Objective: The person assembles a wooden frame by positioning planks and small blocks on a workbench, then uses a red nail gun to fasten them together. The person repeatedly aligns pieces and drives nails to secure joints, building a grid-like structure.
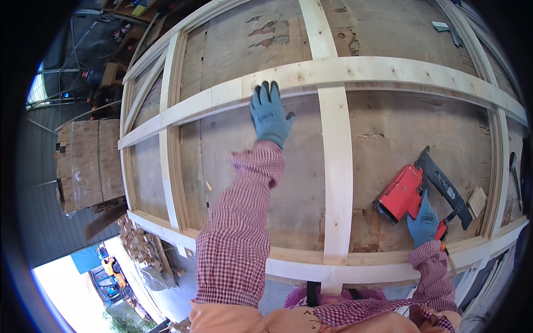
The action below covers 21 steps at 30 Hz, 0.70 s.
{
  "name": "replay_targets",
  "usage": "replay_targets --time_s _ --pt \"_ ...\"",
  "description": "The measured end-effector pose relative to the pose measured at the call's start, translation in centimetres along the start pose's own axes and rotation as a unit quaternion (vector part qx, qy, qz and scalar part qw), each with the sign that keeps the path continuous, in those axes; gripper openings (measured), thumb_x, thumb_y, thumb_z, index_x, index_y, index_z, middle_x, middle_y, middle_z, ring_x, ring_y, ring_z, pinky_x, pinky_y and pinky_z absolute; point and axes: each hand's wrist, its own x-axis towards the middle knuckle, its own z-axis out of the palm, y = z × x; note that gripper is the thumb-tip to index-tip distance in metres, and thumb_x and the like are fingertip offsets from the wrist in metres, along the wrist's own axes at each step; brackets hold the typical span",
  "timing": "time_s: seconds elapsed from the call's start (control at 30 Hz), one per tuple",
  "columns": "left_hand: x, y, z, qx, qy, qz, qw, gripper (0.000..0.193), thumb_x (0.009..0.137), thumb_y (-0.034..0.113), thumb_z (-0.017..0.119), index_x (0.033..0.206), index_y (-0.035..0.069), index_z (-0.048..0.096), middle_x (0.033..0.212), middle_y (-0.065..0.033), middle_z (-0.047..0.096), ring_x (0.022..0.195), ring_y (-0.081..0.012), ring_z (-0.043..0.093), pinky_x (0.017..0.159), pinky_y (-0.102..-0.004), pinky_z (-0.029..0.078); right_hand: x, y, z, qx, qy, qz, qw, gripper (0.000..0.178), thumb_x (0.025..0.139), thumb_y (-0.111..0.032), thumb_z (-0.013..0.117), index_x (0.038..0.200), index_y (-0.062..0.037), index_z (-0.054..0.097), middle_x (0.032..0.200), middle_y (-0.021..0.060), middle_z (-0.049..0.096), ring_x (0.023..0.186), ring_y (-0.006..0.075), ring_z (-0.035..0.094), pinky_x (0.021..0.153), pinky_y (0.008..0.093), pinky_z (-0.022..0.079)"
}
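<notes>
A large frame of pale wooden slats lies over brown plywood (pixel 261 183) before me. My left hand (pixel 269 116), in a blue glove with dark fingertips, reaches far forward. Its fingers are stretched out, their tips against the long crosswise slat (pixel 388 69). At the lower right, my right hand (pixel 423 222), also gloved, is wrapped round the handle of a red and black nail gun (pixel 400 193). The nail gun is over a plywood bay, right of the middle upright slat (pixel 337 172). Its handle is mostly hidden by the glove.
A small wood offcut (pixel 476 201) lies beside the nail gun. A dark metal tool (pixel 515 172) rests at the far right, and small metal pieces (pixel 441 26) at the top right. Strapped stacked boards (pixel 89 161) and scrap wood (pixel 139 241) stand left of the frame.
</notes>
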Motion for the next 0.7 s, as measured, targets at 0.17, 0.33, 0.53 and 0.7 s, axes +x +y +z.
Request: replay_targets --time_s 0.17,0.33,0.53,0.7 --pt "7.5 -3.0 2.7 0.079 -0.139 0.016 0.987 0.121 0.058 0.048 0.083 0.147 0.003 0.016 0.148 -0.0200 0.026 0.140 -0.0394 0.020 0.115 -0.0506 0.010 0.1 1.4 1.8 -0.010 0.065 -0.069 0.995 0.091 0.072 -0.017 0.074 0.147 -0.0049 0.024 0.120 0.0190 0.057 0.105 0.0373 0.058 0.089 0.0435 0.046" --pt "7.4 -4.3 6.5 0.084 -0.081 0.038 0.992 0.122 0.059 0.056 0.076 0.148 0.002 0.012 0.153 -0.0221 0.016 0.142 -0.0462 0.008 0.114 -0.0560 0.004 0.1 -0.9 0.4 0.087 0.042 -0.031 0.995 0.085 0.074 -0.011 0.069 0.146 -0.0014 0.025 0.130 0.0212 0.053 0.115 0.0373 0.055 0.096 0.0409 0.043" --pt "9.3 -3.6 5.9 -0.003 -0.165 0.022 0.986 0.120 0.062 0.055 0.076 0.150 0.007 0.009 0.156 -0.0207 0.010 0.142 -0.0468 0.005 0.112 -0.0616 -0.002 0.0 1.1 1.9 0.019 0.083 -0.060 0.995 0.085 0.073 -0.008 0.067 0.147 -0.0016 0.026 0.136 0.0229 0.049 0.119 0.0379 0.053 0.099 0.0388 0.043" --pt "9.7 -4.2 7.1 -0.016 -0.192 0.015 0.981 0.113 0.067 0.054 0.072 0.150 0.006 0.011 0.156 -0.0204 0.011 0.143 -0.0442 0.005 0.111 -0.0630 -0.006 0.3 2.0 2.7 -0.001 0.100 -0.100 0.990 0.083 0.075 -0.009 0.065 0.147 -0.0012 0.025 0.139 0.0233 0.045 0.123 0.0382 0.049 0.103 0.0390 0.039"
